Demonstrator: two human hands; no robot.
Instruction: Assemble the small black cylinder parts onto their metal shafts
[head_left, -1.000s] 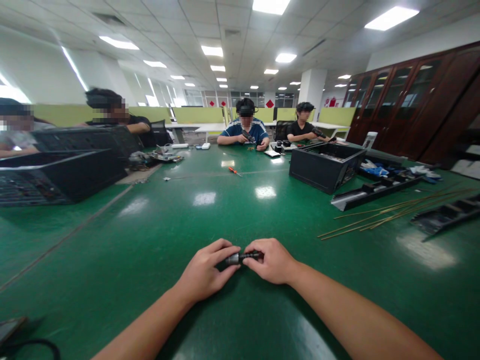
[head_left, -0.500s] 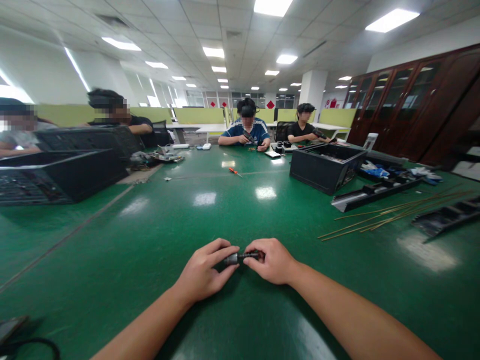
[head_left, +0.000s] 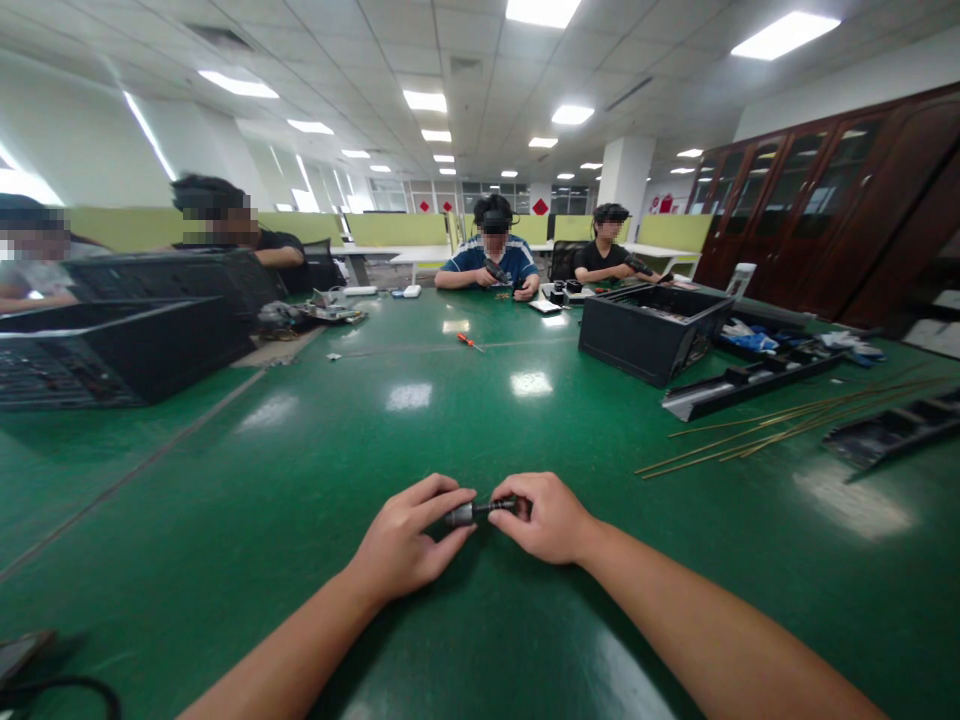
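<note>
Near the front of the green table, my left hand (head_left: pixel 405 535) grips a short grey metal cylinder (head_left: pixel 462 515) between thumb and fingers. A dark ridged rod (head_left: pixel 501 506) lines up with the cylinder's right end and seems to run into it. Pinched around that rod are the thumb and curled forefinger of my right hand (head_left: pixel 553 520). Between the two hands only a short stretch of the rod shows. The far ends of both parts are hidden by my fingers, and their exact kind is too small to tell.
Black computer cases (head_left: pixel 637 335) stand to the right and far left. A screwdriver with an orange handle (head_left: pixel 466 340) lies mid-table. Thin brown sticks (head_left: pixel 720 440) and long black channel pieces (head_left: pixel 739 388) lie at the right. Several people sit across the table.
Both hands keep their hold on the cylinder and rod, almost in place. A little more of the rod shows between them. The view has shifted very slightly.
</note>
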